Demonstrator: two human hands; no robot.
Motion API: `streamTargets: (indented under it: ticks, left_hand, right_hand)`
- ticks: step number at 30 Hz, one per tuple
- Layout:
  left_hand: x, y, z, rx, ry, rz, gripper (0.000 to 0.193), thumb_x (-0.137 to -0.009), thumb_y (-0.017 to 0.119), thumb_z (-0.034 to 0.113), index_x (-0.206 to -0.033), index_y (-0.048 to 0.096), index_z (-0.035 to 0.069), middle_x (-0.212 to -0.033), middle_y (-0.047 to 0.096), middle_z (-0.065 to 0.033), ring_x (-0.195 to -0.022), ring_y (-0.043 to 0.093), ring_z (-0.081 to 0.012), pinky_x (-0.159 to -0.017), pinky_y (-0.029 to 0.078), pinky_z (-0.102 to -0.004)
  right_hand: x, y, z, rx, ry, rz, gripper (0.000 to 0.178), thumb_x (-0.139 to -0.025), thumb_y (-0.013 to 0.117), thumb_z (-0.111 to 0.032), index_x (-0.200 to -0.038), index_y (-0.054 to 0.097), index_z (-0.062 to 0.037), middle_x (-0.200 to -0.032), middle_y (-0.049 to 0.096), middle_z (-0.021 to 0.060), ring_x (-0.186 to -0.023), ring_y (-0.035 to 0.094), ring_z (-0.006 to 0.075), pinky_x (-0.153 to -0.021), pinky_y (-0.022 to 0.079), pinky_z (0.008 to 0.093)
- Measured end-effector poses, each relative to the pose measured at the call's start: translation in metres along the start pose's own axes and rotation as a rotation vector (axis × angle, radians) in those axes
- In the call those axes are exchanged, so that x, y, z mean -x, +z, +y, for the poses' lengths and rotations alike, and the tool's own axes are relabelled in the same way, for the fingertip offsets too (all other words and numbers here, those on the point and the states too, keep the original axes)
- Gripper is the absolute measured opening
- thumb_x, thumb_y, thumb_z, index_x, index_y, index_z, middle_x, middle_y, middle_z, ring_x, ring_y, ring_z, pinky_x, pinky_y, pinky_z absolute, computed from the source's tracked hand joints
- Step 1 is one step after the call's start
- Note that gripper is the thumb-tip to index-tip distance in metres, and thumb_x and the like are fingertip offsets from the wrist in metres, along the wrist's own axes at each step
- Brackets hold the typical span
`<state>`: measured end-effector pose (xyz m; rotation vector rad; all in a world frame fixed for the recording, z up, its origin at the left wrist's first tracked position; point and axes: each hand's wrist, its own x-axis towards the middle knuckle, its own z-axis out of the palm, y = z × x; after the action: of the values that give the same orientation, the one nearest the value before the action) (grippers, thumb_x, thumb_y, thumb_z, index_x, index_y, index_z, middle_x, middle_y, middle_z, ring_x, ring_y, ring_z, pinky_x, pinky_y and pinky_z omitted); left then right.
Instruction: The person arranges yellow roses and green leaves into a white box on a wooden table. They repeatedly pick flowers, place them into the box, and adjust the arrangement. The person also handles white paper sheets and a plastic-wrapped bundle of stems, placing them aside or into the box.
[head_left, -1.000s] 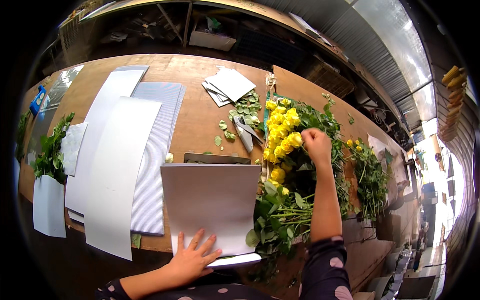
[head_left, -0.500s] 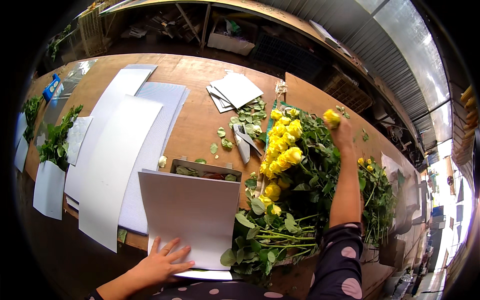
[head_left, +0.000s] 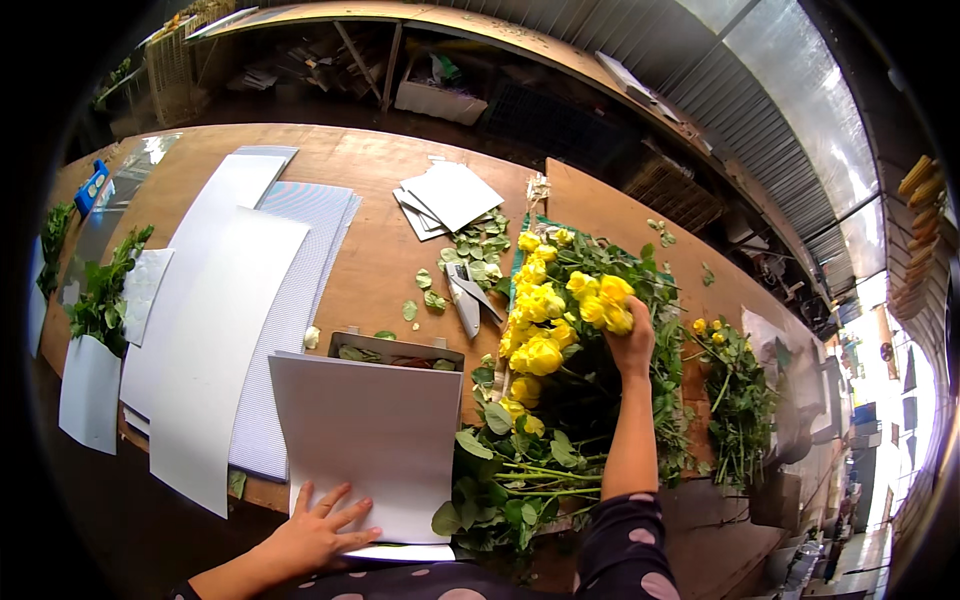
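Observation:
My left hand (head_left: 325, 525) lies with fingers spread on the lower part of a white cardboard sheet (head_left: 365, 430), which leans over a metal-edged holder (head_left: 453, 356) with leaves inside. My right hand (head_left: 632, 345) is closed at a few yellow roses (head_left: 604, 300), its fingers just behind the blooms; how many stems it grips is hidden. Left of it, more yellow roses (head_left: 538, 340) are heaped with their heads to the left. Their leafy green stems (head_left: 545, 475) spread toward me and to the right.
A grey stapler-like tool (head_left: 465, 305) lies among loose leaves (head_left: 478, 245) beside small white cards (head_left: 455, 195). Large white sheets (head_left: 215, 300) cover the table's left side, near wrapped greenery (head_left: 105, 290). Another rose bunch (head_left: 738, 400) lies at the right.
My right hand has come down and left from the far right, bringing a yellow rose to the other blooms. My left hand stays on the cardboard sheet. The whole view has shifted slightly.

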<state>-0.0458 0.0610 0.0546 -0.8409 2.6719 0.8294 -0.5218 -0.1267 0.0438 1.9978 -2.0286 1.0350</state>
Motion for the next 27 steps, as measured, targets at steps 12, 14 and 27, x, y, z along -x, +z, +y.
streamTargets:
  ticks: [12,14,27]
  left_hand:
    - [0.002,0.015,-0.005,-0.061,0.043,0.124,0.053,-0.073,0.061,0.035,-0.123,0.044,0.029,-0.134,0.031,-0.0083,-0.124,0.024,-0.0359,-0.090,0.020,-0.0668]
    - [0.002,0.018,-0.007,-0.036,0.040,0.103,0.055,-0.074,0.059,0.033,-0.126,0.040,0.033,-0.135,0.029,-0.0092,-0.125,0.021,-0.0383,-0.090,0.019,-0.0680]
    - [0.006,0.021,-0.008,-0.062,0.064,0.217,0.050,-0.072,0.060,0.040,-0.118,0.050,0.024,-0.131,0.034,-0.0086,-0.124,0.024,-0.0342,-0.089,0.023,-0.0656]
  right_hand:
    - [0.056,-0.066,-0.008,-0.371,0.029,0.115,0.051,-0.060,0.073,-0.007,-0.106,0.049,-0.0028,-0.099,0.052,0.0094,-0.090,0.053,0.0255,-0.081,0.041,0.0327]
    - [0.059,-0.070,-0.008,-0.364,-0.026,0.153,0.052,-0.061,0.073,-0.009,-0.106,0.049,-0.0021,-0.100,0.052,0.0097,-0.091,0.053,0.0250,-0.080,0.041,0.0326]
    - [0.037,-0.136,-0.084,-0.183,-0.289,0.224,0.057,-0.062,0.074,-0.017,-0.110,0.049,-0.0001,-0.106,0.051,0.0132,-0.093,0.054,0.0248,-0.082,0.045,0.0347]
